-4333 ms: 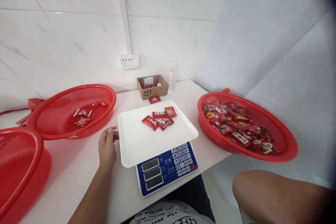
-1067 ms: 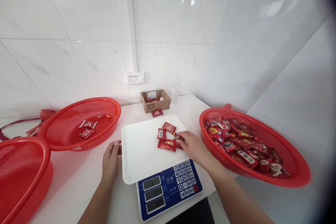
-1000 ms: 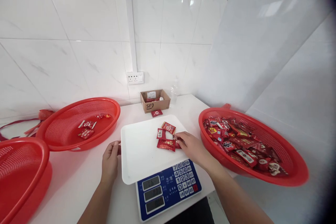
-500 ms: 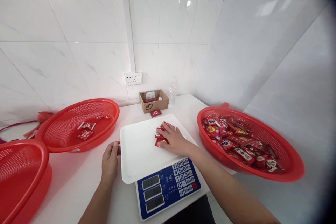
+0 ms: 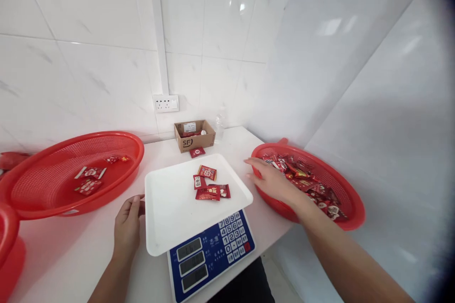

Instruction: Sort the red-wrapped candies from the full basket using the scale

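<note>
A blue digital scale (image 5: pixel 209 258) carries a white tray (image 5: pixel 170 208) with several red snack packets (image 5: pixel 209 188) near its far right part. My left hand (image 5: pixel 127 225) rests on the white table, its curled fingers touching the tray's left edge. My right hand (image 5: pixel 272 180) hovers at the near left rim of the right red basket (image 5: pixel 350 210), fingers stretched out, holding nothing that I can see. That basket is filled with red snack packets (image 5: pixel 305 181).
A second red basket (image 5: pixel 42 199) at the left holds a few packets (image 5: pixel 87 180). A third red basket (image 5: pixel 7 241) pokes in at the far left. A small cardboard box (image 5: pixel 194 135) and one loose packet (image 5: pixel 197 152) sit by the tiled wall, under a socket (image 5: pixel 166 102).
My right hand lifted off the packets on the tray and moved right to the full basket's rim. The view has swung to the right. My left hand stays at the tray's edge.
</note>
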`<state>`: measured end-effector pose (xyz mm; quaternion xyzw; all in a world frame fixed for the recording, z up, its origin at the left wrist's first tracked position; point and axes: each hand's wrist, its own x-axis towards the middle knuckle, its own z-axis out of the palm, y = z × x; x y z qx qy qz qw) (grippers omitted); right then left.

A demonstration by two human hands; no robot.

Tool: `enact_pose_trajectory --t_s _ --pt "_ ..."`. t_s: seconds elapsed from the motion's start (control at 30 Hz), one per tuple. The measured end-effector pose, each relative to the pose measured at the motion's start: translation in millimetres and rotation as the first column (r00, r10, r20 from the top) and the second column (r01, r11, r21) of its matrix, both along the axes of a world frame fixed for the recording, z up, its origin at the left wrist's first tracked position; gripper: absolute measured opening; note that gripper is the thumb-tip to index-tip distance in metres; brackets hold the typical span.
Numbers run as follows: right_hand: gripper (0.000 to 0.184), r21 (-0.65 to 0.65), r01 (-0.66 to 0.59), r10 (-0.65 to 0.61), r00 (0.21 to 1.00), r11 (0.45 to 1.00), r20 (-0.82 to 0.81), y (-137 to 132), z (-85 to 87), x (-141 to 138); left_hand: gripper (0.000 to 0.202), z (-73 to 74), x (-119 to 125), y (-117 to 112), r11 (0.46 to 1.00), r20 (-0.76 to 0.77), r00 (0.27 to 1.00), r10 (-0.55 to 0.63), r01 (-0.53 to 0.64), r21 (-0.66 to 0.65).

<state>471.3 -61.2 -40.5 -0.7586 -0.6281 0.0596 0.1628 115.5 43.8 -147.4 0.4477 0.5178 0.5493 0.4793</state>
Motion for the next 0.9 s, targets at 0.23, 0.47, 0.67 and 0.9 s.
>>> enact_pose_trajectory --t_s 0.23,0.47,0.67,0.9 --pt "0.043 -0.413 0.055 -0.063 0.998 0.909 -0.007 -43 -10.0 77 0.042 1.5 1 -1 0.998 -0.011 1.0 0.017 -0.017 -0.056" --pt "0.056 -0.485 0.013 -0.06 0.995 0.875 -0.081 -46 -23.1 70 0.044 3.5 4 -4 0.995 -0.028 0.999 0.025 -0.027 -0.092" --pt "0.05 -0.456 -0.007 -0.096 0.974 0.89 -0.203 -47 -23.2 68 0.042 3.8 3 -4 0.997 -0.042 0.999 0.017 -0.02 -0.079" --pt "0.047 -0.418 -0.038 -0.16 0.889 0.908 -0.429 -49 -23.9 64 0.039 15.4 9 -11 0.996 -0.117 0.993 0.023 -0.033 -0.08"
